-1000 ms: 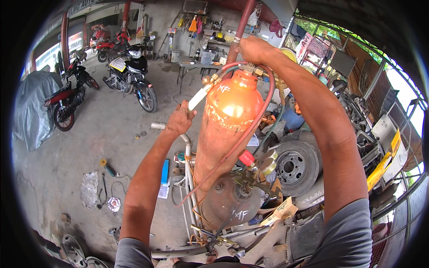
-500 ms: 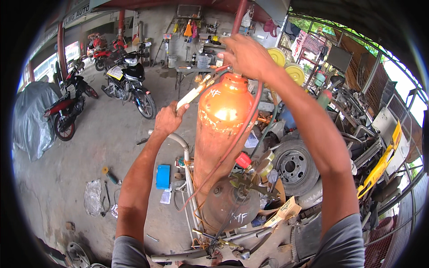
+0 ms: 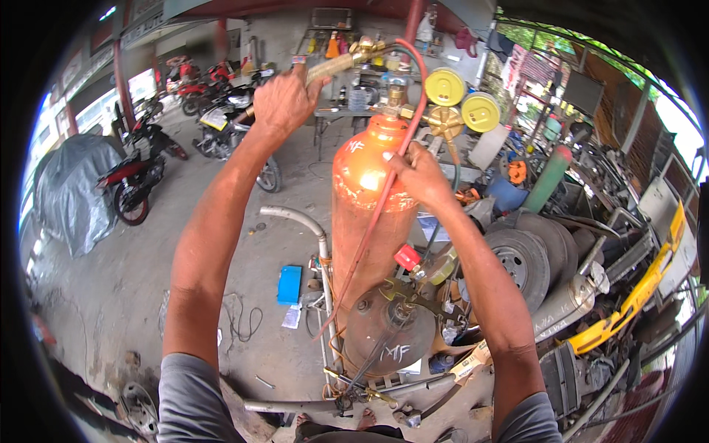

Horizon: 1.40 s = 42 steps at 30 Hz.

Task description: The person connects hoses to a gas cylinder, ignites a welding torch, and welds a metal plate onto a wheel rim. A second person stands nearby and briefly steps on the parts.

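Observation:
My left hand [image 3: 284, 105], raised over the floor to the left, is closed around the handle of a brass gas torch [image 3: 332, 68]. Valve knobs sit at the torch's far end, where a red hose [image 3: 385, 190] and a dark one join it. Beside the shoulder of a tall orange gas cylinder [image 3: 362, 244], my right hand [image 3: 422, 176] grips the red hose between thumb and fingers. A brass regulator [image 3: 446, 122] with two yellow-backed gauges [image 3: 444, 87] is fitted at the cylinder's top. Closer to me stands a shorter dark cylinder [image 3: 391, 343] with a red-capped regulator.
A bent pipe frame [image 3: 319, 255] flanks the cylinders, and a blue box [image 3: 289, 285] lies on the floor beside it. Motorcycles [image 3: 133, 181] stand at the left. Wheels [image 3: 509, 258], a green cylinder [image 3: 548, 177] and scrap parts crowd the right. A workbench [image 3: 343, 112] is behind.
My left hand has lifted the torch up and forward. My right hand has come down from the cylinder's top onto the red hose, uncovering the valve and regulator.

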Tool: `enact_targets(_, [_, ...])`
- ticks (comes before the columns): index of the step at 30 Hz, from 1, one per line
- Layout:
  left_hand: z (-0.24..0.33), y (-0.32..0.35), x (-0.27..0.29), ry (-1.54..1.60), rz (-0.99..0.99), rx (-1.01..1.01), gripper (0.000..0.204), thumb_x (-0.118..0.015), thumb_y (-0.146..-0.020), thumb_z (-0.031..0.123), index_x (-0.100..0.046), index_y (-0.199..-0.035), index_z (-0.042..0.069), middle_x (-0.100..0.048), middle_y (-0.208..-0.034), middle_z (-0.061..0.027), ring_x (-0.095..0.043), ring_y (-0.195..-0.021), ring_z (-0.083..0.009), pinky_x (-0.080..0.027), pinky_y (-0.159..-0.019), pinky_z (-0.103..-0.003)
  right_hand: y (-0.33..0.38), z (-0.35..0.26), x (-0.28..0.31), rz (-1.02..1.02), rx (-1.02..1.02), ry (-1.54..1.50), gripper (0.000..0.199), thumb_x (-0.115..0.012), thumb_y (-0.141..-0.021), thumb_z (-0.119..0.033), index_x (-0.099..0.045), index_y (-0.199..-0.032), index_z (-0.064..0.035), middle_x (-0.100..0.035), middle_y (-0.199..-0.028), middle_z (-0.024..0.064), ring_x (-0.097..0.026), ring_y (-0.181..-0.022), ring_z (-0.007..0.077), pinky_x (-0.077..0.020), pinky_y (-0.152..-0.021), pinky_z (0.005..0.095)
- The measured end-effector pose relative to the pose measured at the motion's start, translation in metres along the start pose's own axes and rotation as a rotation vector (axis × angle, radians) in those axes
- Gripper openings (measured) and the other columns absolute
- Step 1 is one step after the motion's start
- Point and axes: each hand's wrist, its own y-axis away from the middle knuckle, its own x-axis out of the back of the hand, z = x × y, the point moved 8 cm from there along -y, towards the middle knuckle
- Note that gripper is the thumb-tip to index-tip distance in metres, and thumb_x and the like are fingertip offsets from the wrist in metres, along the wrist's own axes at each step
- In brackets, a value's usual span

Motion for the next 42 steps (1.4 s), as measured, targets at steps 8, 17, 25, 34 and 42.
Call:
enact_targets(8, [-0.067,0.061,0.109,-0.085,0.078,0.197,0.050,-0.065,-0.095,0.052,-0.062,-0.106,0.004,-0.072,-0.094,-0.0192,-0.072,-0.085,-0.0395,-0.056,-0.073,-0.052,-0.013,-0.019,-0.003,-0.079,0.097,-0.048,0.056,-0.063,-0.102,-0.033,-0.044,-0.144,-0.0007,-0.064,-0.126,0.0099,-0.061,-0.114,0.0210,-0.0516,-0.095,0.0338])
enact_targets(17, [-0.100,0.233,0.332,-0.521,0.420,0.137,0.042,-0.072,-0.090,0.045,-0.055,-0.098,0.007,-0.058,-0.084,-0.0108,-0.055,-0.078,-0.0301,-0.038,-0.071,-0.044,0.070,-0.148,-0.157,-0.747,0.152,-0.289,0.020,-0.078,-0.089,-0.013,-0.062,-0.099,-0.0087,-0.056,-0.084,-0.0044,-0.051,-0.077,0.0061,-0.0411,-0.068,0.0245])
enact_targets(25, [-0.078,0.358,0.531,-1.116,0.187,0.116,0.034,-0.075,-0.087,0.034,-0.057,-0.103,0.011,-0.056,-0.090,-0.0028,-0.055,-0.088,-0.0232,-0.038,-0.084,-0.041,0.196,-0.173,-0.298,-1.104,0.069,-0.128,0.021,-0.073,-0.093,-0.018,-0.066,-0.105,-0.0027,-0.069,-0.089,0.0053,-0.068,-0.073,0.0128,-0.0545,-0.059,0.0251])
enact_targets(34, [-0.030,0.442,0.673,-1.224,0.043,0.133,0.026,-0.071,-0.085,0.027,-0.056,-0.102,0.013,-0.052,-0.090,-0.0023,-0.053,-0.090,-0.0216,-0.038,-0.087,-0.040,0.350,-0.235,-0.430,-1.223,-0.103,-0.226,0.032,-0.069,-0.097,-0.020,-0.063,-0.121,0.0002,-0.070,-0.108,0.0146,-0.071,-0.093,0.0216,-0.0610,-0.075,0.0342])
enact_targets(42, [0.025,0.577,0.723,-1.343,-0.390,0.010,0.023,-0.067,-0.088,0.023,-0.056,-0.106,0.014,-0.056,-0.098,-0.0025,-0.055,-0.099,-0.0210,-0.042,-0.091,-0.042,0.495,-0.321,-0.419,-1.316,0.213,-0.373,0.033,-0.061,-0.103,-0.024,-0.068,-0.125,0.0001,-0.072,-0.113,0.0086,-0.065,-0.104,0.0153,-0.0513,-0.093,0.0316])
